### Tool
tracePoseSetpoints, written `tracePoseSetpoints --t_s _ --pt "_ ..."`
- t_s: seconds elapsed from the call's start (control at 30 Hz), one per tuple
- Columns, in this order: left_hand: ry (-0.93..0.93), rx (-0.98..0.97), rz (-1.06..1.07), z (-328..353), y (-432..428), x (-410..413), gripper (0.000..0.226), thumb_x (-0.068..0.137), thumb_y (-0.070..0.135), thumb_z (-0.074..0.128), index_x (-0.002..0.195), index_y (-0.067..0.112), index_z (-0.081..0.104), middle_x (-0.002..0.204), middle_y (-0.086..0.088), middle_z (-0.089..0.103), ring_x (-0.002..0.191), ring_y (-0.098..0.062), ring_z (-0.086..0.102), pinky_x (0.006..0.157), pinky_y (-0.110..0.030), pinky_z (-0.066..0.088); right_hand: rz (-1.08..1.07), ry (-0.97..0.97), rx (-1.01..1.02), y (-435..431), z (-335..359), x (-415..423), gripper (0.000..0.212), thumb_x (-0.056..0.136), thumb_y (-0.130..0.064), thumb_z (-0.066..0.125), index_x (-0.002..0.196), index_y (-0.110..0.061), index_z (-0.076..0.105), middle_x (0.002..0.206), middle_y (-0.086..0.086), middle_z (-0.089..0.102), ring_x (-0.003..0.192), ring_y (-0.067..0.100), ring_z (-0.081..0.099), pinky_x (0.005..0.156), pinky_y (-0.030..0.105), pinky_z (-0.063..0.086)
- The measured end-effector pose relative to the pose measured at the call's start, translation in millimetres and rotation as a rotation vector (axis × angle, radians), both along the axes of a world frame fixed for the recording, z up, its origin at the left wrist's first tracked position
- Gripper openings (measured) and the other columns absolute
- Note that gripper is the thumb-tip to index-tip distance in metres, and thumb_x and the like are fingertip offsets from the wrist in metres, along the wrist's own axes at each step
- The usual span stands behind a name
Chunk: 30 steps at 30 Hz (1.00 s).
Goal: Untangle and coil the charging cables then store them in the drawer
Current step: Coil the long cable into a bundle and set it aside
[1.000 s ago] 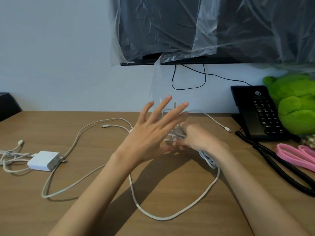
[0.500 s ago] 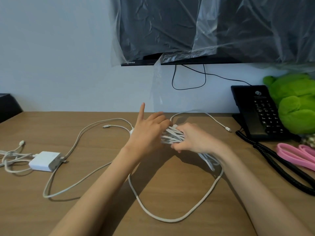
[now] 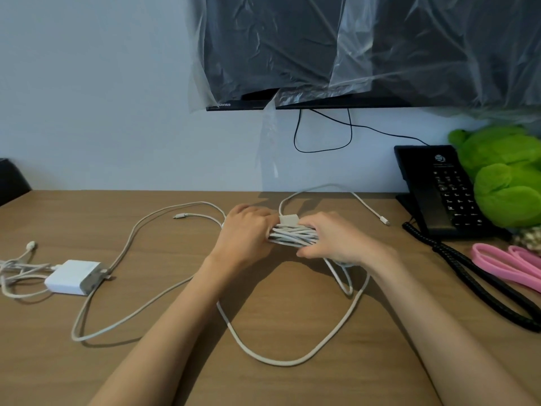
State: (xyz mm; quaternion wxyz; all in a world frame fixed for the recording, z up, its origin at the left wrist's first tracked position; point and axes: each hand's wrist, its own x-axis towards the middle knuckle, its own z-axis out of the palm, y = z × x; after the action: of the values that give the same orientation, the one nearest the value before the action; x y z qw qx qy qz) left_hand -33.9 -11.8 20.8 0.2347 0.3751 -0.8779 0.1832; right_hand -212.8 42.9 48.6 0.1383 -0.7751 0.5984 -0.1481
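Left hand (image 3: pixel 248 230) and right hand (image 3: pixel 336 238) (both closed) grip cable bundle (image 3: pixel 292 235) between them

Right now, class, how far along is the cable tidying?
Done: several turns are already wound into a white bundle. In hand: the left hand and right hand both grip that bundle. Left: a long loose cable trails on the desk, the charger's cables lie tangled, and no drawer is visible.

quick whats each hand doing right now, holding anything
Left hand: closed on one end of the white cable bundle.
Right hand: closed on the other end of the same bundle.
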Motion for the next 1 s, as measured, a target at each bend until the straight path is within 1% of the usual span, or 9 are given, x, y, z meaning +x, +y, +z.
tracePoseSetpoints --t_s 0.07,0.13,0.23,0.3,0.47,0.6,0.73,0.9,1.0 --pt "-0.023 -0.016 0.059 -0.6 -1.5 0.5 0.029 0.049 0.027 0.081 0.058 0.02 0.054 0.055 0.005 0.055 0.051 -0.022 0.057 0.053 -0.021 0.031 -0.054 0.102 -0.033 -1.1 -2.6 -2.2 0.017 0.079 -0.03 0.072 0.084 -0.028 0.056 0.083 -0.008 0.058 0.077 0.016 0.052 0.06 0.031 0.038" --pt "-0.019 -0.038 0.088 -2.9 -3.2 0.6 0.029 0.052 0.028 0.081 0.059 0.019 0.055 0.057 0.004 0.055 0.052 -0.024 0.057 0.051 -0.021 0.025 -0.096 0.175 -0.072 -1.2 -5.5 -2.5 0.021 0.082 -0.031 0.071 0.096 -0.025 0.057 0.092 -0.006 0.059 0.085 0.019 0.052 0.064 0.032 0.034" --pt "0.018 -0.01 0.089 -3.7 -1.2 0.7 0.014 0.074 0.027 0.068 0.076 0.017 0.06 0.075 0.001 0.061 0.075 -0.026 0.06 0.054 -0.026 0.025 -0.152 0.263 -0.154 -2.1 -9.8 -1.7 0.024 0.086 -0.028 0.068 0.105 -0.025 0.054 0.1 -0.001 0.061 0.093 0.024 0.056 0.066 0.033 0.034" --pt "-0.001 0.03 0.115 -2.6 0.0 1.2 0.013 0.083 0.028 0.058 0.088 0.017 0.06 0.088 0.0 0.061 0.088 -0.026 0.057 0.057 -0.029 0.027 -0.194 0.291 -0.203 -3.4 -12.6 -2.4 0.021 0.087 -0.025 0.066 0.105 -0.025 0.055 0.098 0.0 0.062 0.091 0.025 0.057 0.065 0.032 0.033" --pt "0.045 0.104 0.166 -6.5 -7.2 12.2 0.012 0.083 0.029 0.057 0.09 0.019 0.057 0.091 0.001 0.059 0.093 -0.025 0.054 0.057 -0.029 0.03 -0.178 0.221 -0.227 -6.8 -14.2 -8.7 0.021 0.088 -0.021 0.066 0.104 -0.031 0.058 0.096 -0.004 0.065 0.089 0.023 0.06 0.064 0.033 0.044" --pt "0.064 0.148 0.184 -6.2 -9.8 20.2 0.011 0.083 0.027 0.056 0.09 0.019 0.054 0.091 0.001 0.057 0.094 -0.026 0.052 0.057 -0.031 0.032 -0.125 0.197 -0.275 -8.4 -13.7 -6.3 0.019 0.086 -0.037 0.068 0.101 -0.028 0.061 0.09 -0.004 0.066 0.085 0.021 0.061 0.064 0.033 0.047" --pt "0.054 0.154 0.205 -5.1 -6.3 20.3 0.013 0.083 0.028 0.055 0.092 0.018 0.055 0.094 0.001 0.058 0.097 -0.026 0.052 0.058 -0.03 0.031 -0.134 0.236 -0.339 -7.9 -12.4 -1.6 0.038 0.077 -0.053 0.071 0.094 -0.021 0.06 0.083 -0.001 0.066 0.08 0.023 0.058 0.068 0.033 0.047" --pt "0.035 0.118 0.23 -5.6 -2.7 18.0 0.014 0.085 0.029 0.054 0.094 0.018 0.056 0.094 0.001 0.059 0.096 -0.025 0.053 0.058 -0.03 0.029 -0.179 0.272 -0.387 -5.2 -11.7 2.3 0.023 0.084 -0.042 0.067 0.092 -0.022 0.06 0.082 0.001 0.064 0.077 0.022 0.057 0.067 0.032 0.046" --pt "0.034 0.115 0.242 -4.8 -1.2 16.4 0.013 0.085 0.027 0.053 0.095 0.019 0.055 0.095 0.001 0.058 0.097 -0.026 0.052 0.058 -0.03 0.03 -0.197 0.351 -0.432 -2.7 -8.9 3.2 0.014 0.089 -0.036 0.059 0.094 -0.024 0.06 0.083 -0.001 0.064 0.071 0.019 0.051 0.061 0.028 0.036"
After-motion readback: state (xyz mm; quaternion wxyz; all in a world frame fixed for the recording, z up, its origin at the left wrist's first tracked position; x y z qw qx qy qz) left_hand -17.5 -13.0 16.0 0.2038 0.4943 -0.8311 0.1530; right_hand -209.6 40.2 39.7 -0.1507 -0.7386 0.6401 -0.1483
